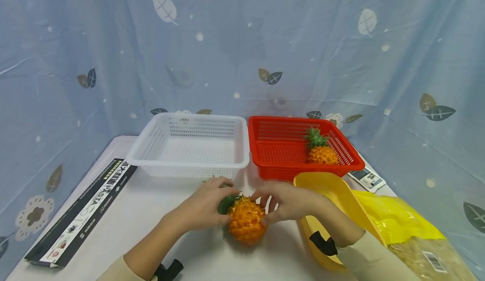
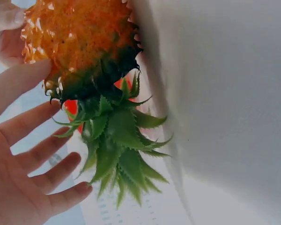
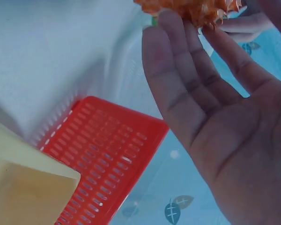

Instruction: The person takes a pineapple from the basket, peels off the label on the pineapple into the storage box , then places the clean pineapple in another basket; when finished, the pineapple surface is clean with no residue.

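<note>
A toy pineapple (image 1: 247, 222), orange with a green crown (image 2: 124, 140), is between my two hands above the white table. My left hand (image 1: 206, 205) holds it at the crown end, thumb against the orange skin. In the left wrist view, the other fingers spread beside the crown leaves. From the opposite side my right hand (image 1: 289, 203) grips the orange end with thumb and fingertips. The right wrist view shows those fingertips against the spiky skin, with most of the fruit cut off. I cannot tell whether the pineapple touches the table.
A white basket (image 1: 189, 162) and a red basket (image 1: 273, 172) stand at the back. Another pineapple (image 1: 323, 155) lies in the red one. A yellow tub (image 1: 308, 179) and a yellow-topped pasta bag (image 1: 401, 220) are on the right. At left lies a long black pasta box (image 1: 81, 213).
</note>
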Demonstrator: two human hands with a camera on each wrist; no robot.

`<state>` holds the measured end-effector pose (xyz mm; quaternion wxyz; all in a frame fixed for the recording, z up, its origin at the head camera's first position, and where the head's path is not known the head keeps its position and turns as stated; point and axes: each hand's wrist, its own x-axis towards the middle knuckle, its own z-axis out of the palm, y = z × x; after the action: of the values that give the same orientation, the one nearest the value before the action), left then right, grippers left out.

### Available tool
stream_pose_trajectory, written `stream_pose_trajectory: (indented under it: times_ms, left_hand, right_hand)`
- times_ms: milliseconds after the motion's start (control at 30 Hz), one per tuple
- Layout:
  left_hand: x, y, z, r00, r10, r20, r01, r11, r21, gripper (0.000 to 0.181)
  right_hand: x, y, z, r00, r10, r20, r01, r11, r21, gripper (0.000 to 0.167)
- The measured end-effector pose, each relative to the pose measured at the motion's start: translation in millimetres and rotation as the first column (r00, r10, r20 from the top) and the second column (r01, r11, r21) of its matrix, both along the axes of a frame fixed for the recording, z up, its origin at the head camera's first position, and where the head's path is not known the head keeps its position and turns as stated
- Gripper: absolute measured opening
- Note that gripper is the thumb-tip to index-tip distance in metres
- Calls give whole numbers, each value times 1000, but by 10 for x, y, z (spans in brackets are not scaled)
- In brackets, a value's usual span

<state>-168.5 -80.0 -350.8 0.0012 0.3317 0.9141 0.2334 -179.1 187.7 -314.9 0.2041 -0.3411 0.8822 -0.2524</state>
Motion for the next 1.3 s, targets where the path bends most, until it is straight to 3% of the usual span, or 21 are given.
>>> stream_pose_trajectory:
  times_ms: [100, 300, 500, 600, 733, 867, 1100, 1300]
  left_hand:
    - [6, -20, -29, 999, 13, -34, -13, 1000, 18, 56]
    - [19, -34, -45, 997, 38, -67, -35, 998, 43, 53]
    - [40, -66, -41, 995, 81, -59, -77, 995, 57, 55]
    - [43, -76, -32, 994, 91, -64, -88, 995, 55, 55]
    - [47, -88, -21, 992, 101, -70, -97, 994, 56, 51]
    - [55, -109, -27, 992, 117, -44, -114, 992, 62, 50]
    - [52, -153, -55, 991, 125, 42, -128, 990, 61, 48]
    - [38, -170, -62, 991, 120, 54, -124, 990, 67, 47]
  right_hand:
    - [29, -29, -3, 1000, -12, -22, 13, 999, 31, 49]
    - [74, -116, -52, 986, -27, -167, 43, 995, 94, 50]
    - [70, -161, -128, 996, -23, -84, 22, 1000, -11, 81]
    - [79, -187, -137, 996, -27, -84, 30, 999, 31, 96]
    - [98, -235, -142, 990, -15, -138, 32, 992, 123, 91]
    - [125, -276, -144, 984, -2, -180, 27, 990, 139, 85]
    - [151, -334, -133, 995, -48, -92, 59, 991, 123, 97]
    - [162, -379, -101, 996, -74, -46, 80, 987, 137, 99]
